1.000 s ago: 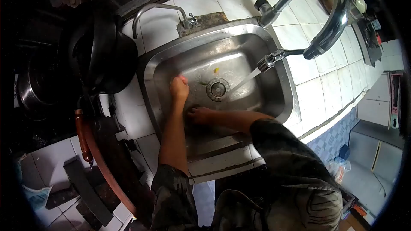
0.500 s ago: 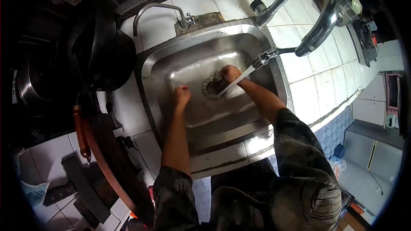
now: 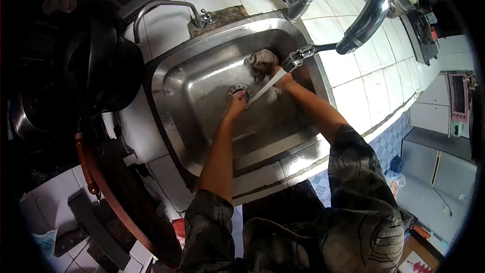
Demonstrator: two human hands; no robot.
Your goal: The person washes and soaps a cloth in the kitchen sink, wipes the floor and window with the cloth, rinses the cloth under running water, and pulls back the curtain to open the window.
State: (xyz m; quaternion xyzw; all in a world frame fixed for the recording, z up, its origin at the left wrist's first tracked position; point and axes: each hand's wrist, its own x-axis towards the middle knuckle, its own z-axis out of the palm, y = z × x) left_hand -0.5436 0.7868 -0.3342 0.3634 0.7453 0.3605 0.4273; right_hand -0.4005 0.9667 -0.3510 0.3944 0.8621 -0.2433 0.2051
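- My right hand (image 3: pixel 283 77) grasps a crumpled cloth (image 3: pixel 263 59) in the sink (image 3: pixel 194 139).
- My left hand (image 3: pixel 236 105) curls at the drain (image 3: pixel 233 90); whether its grip holds anything, I cannot tell.

Near side of sink (image 3: pixel 197 131): loose dark top (image 3: pixel 308 253) — pale patch (image 3: pixel 356 242), black linework; mottled dark mid-length sleeves (image 3: pixel 356 167).

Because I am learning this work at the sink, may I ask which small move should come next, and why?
Probably the left hand should shift slightly aside: in this view its fingers hide part of the drain, and running water falls close beside them, so a clear drain might let it flow off more freely.
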